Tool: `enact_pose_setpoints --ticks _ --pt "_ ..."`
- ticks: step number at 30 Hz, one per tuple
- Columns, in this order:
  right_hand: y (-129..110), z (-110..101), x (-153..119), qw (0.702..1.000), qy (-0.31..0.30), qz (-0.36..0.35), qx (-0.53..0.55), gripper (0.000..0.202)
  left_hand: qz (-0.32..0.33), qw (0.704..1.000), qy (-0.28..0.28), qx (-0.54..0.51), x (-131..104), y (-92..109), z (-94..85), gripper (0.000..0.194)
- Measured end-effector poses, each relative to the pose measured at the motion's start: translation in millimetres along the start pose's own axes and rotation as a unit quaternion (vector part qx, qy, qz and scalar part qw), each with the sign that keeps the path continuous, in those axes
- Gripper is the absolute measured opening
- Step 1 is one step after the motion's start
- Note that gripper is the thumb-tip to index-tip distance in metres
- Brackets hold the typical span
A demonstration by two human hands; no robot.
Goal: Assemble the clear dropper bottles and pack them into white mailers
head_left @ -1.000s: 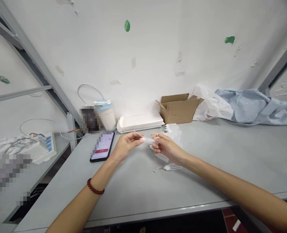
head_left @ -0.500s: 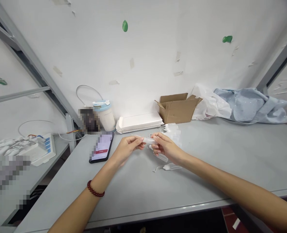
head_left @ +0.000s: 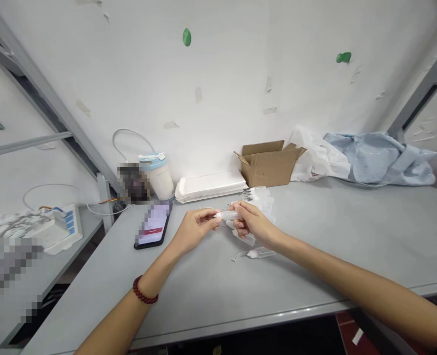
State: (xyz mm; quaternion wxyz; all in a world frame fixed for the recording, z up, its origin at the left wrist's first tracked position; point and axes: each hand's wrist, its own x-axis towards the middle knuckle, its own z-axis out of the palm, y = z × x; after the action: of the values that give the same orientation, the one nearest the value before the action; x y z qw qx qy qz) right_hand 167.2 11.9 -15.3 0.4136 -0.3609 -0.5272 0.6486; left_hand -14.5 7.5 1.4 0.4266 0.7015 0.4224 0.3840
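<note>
Between my two hands, above the desk, lies a small clear plastic squeeze bottle (head_left: 230, 215) with a white cap, held level. My left hand (head_left: 198, 227) pinches its capped end at thumb and fingertips; a thin pale tip shows just above those fingers. At the other end, the fingers of my right hand (head_left: 253, 223) are closed round the bottle's body. Behind and under my right hand lie several similar clear bottles (head_left: 262, 195) with thin tips, partly hidden by it. One more bottle (head_left: 262, 253) with a bent thin tube rests nearer the front.
Left of my hands lies a phone (head_left: 154, 224). Along the wall stand a lidded cup (head_left: 161, 178), a stack of white flat boxes (head_left: 211, 186), an open cardboard box (head_left: 270, 167), a white plastic bag (head_left: 320, 157) and a light blue cloth (head_left: 377, 160). A power strip (head_left: 68, 229) sits far left.
The bottle has turned slightly and shows more clearly between my hands. My left thumb has shifted a little at its capped end. The whole view has moved slightly.
</note>
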Motion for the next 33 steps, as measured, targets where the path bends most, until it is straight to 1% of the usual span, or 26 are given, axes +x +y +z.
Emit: enact_pose_setpoints --ticks 2,5,9,11,13,16,18,20,21,22,23,24,26,27,29,31,33 --pt "0 0 1 1.000 0.000 -0.010 0.002 0.027 -0.008 1.000 -0.011 0.002 -1 1 0.9 0.024" --pt "0 1 1 1.000 -0.002 -0.026 0.000 0.028 -0.038 0.999 -0.020 -0.010 -1 1 2.3 0.035" --pt "-3 2 -1 0.999 -0.002 -0.032 -0.022 0.027 -0.069 0.996 -0.045 -0.046 -1 -1 2.6 0.039" --pt "-4 3 -1 0.998 -0.001 -0.040 -0.040 0.027 -0.062 0.995 -0.061 -0.038 -1 -1 1.8 0.038" --pt "-4 3 -2 0.997 0.005 -0.045 -0.056 0.028 -0.042 0.997 -0.063 -0.009 -1 1 1.5 0.034" --pt "-3 2 -1 0.996 0.010 -0.048 -0.074 0.030 -0.010 0.998 -0.044 0.036 -3 4 3.0 0.029" --pt "-3 0 0 0.995 0.008 -0.050 -0.089 0.030 0.001 0.998 -0.031 0.047 -5 6 4.7 0.026" --pt "-4 -2 0 0.990 0.007 -0.057 -0.130 0.030 0.006 0.999 -0.021 0.043 -5 8 5.8 0.024" --pt "-5 -3 0 0.983 0.009 -0.070 -0.168 0.031 0.006 0.999 -0.017 0.037 -6 8 6.0 0.023" --pt "-6 -5 0 0.971 0.010 -0.092 -0.219 0.031 0.004 0.999 -0.015 0.029 -6 8 5.9 0.024" --pt "-8 -6 -1 0.953 0.011 -0.125 -0.277 0.031 -0.001 1.000 -0.015 0.017 -6 7 5.8 0.024" --pt "-10 -8 -1 0.925 0.010 -0.169 -0.339 0.030 -0.006 1.000 -0.017 0.003 -5 6 5.6 0.025" --pt "-14 -12 -2 0.856 0.005 -0.267 -0.443 0.025 -0.018 0.999 -0.027 -0.037 -5 4 5.6 0.027" --pt "-16 -14 -3 0.822 0.003 -0.308 -0.479 0.024 -0.026 0.997 -0.034 -0.062 -5 3 5.9 0.028" --pt "-16 -18 -4 0.769 -0.001 -0.365 -0.525 0.024 -0.043 0.992 -0.052 -0.110 -4 2 7.0 0.031" --pt "-13 -22 -6 0.734 -0.002 -0.399 -0.550 0.025 -0.063 0.986 -0.077 -0.136 -4 0 8.5 0.034" --pt "-7 -25 -8 0.710 0.000 -0.424 -0.562 0.026 -0.086 0.983 -0.104 -0.127 -5 1 10.3 0.036"
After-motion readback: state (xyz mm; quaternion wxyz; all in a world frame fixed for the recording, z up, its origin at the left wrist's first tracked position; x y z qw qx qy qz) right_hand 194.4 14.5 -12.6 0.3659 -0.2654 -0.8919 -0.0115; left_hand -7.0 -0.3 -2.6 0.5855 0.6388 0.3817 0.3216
